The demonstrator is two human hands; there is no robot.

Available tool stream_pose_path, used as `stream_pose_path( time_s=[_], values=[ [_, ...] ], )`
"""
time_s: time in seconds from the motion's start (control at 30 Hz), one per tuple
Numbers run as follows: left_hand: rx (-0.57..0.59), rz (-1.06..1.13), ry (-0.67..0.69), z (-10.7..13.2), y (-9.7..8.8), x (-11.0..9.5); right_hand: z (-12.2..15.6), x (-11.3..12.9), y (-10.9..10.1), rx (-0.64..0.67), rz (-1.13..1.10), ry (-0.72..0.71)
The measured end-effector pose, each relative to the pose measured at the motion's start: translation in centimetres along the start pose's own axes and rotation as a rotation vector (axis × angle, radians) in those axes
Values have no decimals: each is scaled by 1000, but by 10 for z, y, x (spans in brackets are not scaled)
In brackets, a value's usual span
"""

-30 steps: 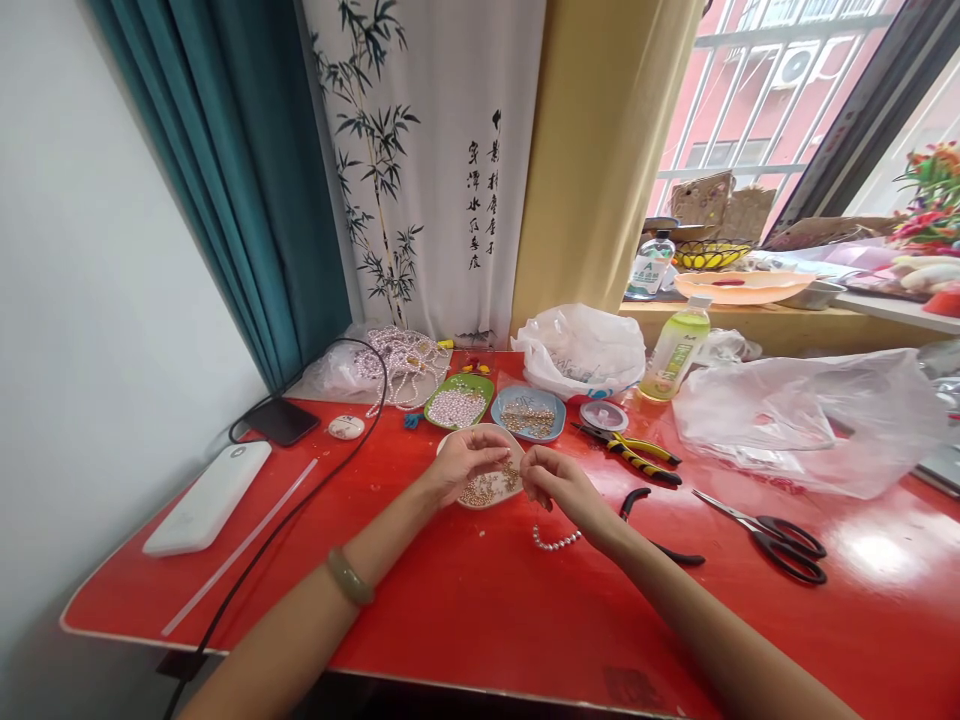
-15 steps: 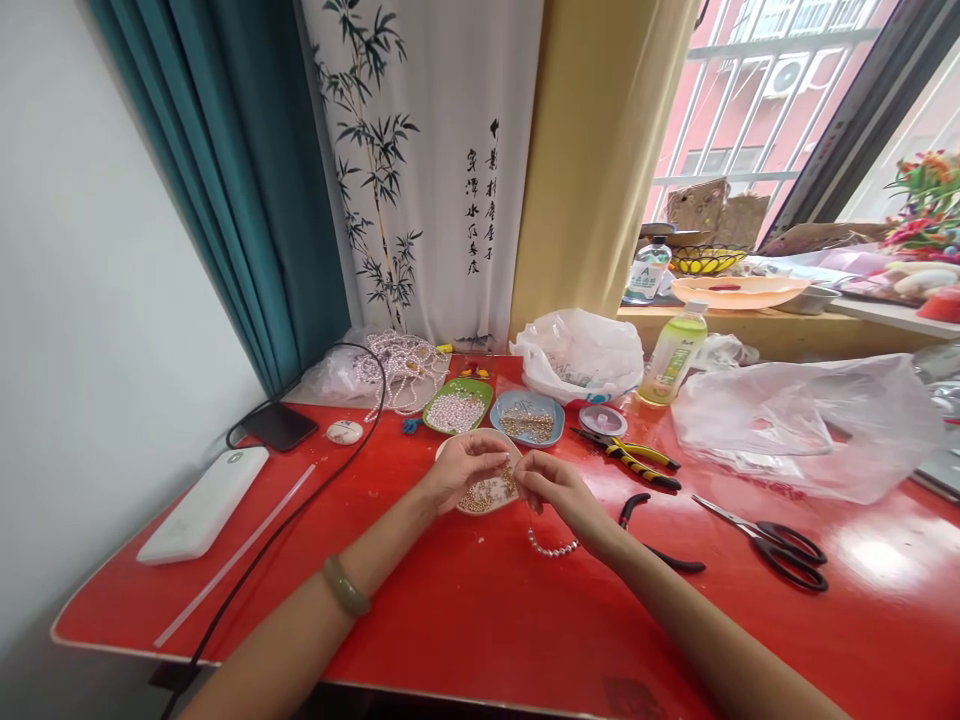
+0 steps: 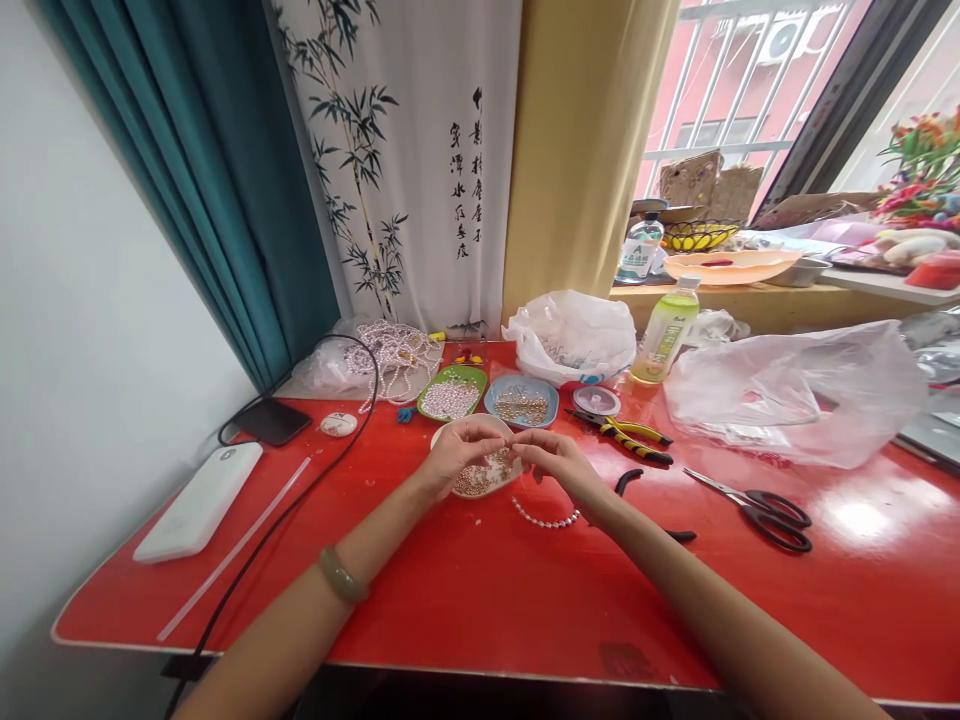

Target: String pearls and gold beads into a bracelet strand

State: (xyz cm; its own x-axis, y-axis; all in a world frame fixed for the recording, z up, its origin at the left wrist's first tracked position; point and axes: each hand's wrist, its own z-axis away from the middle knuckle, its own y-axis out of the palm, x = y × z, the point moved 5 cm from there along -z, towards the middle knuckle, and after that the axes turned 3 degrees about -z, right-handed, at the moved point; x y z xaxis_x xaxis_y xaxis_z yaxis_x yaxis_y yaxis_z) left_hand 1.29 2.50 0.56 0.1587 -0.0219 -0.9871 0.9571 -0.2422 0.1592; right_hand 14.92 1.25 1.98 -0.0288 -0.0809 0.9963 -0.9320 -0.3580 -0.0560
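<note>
My left hand (image 3: 466, 458) is closed in a pinch above a white dish (image 3: 440, 437) of small gold beads. Whatever its fingertips hold is too small to name. Facing it, my right hand (image 3: 553, 462) also pinches, its fingertips touching or almost touching those of the left. From the right hand a thin thread runs down to a curved strand of silvery pearl beads (image 3: 544, 521), which hangs low over the red table (image 3: 465, 600). Behind the hands are a green dish (image 3: 480, 378) of pale pink beads and a blue dish (image 3: 553, 391) of gold pieces.
Yellow-black pliers (image 3: 630, 436), black-handled pliers (image 3: 628, 481) partly behind my right arm, and scissors (image 3: 761, 508) lie to the right. A thread spool (image 3: 597, 401), bottle (image 3: 666, 335) and plastic bags (image 3: 795, 390) stand farther back. A black cable (image 3: 315, 485) crosses the left side near a white power bank (image 3: 199, 503).
My fingertips have come together; the right hand moved slightly left toward the left hand. The bead strand swung a little left. The whole view has shifted slightly.
</note>
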Motion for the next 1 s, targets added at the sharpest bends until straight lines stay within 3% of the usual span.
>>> stream_pose_path(
  time_s=[0.3, 0.5, 0.77, 1.0],
  values=[
    [-17, -174, 76, 0, 1, -3, 1, 1, 6, 89, -1, 6],
    [-29, -394, 96, -10, -15, -9, -2, -4, 1, 73, -44, 24],
    [111, -807, -5, -2, -30, -6, -6, -10, -8, 2, -69, 34],
    [159, -831, -73, -4, -31, 5, -5, -10, -6, 1, -75, 49]
  ],
)
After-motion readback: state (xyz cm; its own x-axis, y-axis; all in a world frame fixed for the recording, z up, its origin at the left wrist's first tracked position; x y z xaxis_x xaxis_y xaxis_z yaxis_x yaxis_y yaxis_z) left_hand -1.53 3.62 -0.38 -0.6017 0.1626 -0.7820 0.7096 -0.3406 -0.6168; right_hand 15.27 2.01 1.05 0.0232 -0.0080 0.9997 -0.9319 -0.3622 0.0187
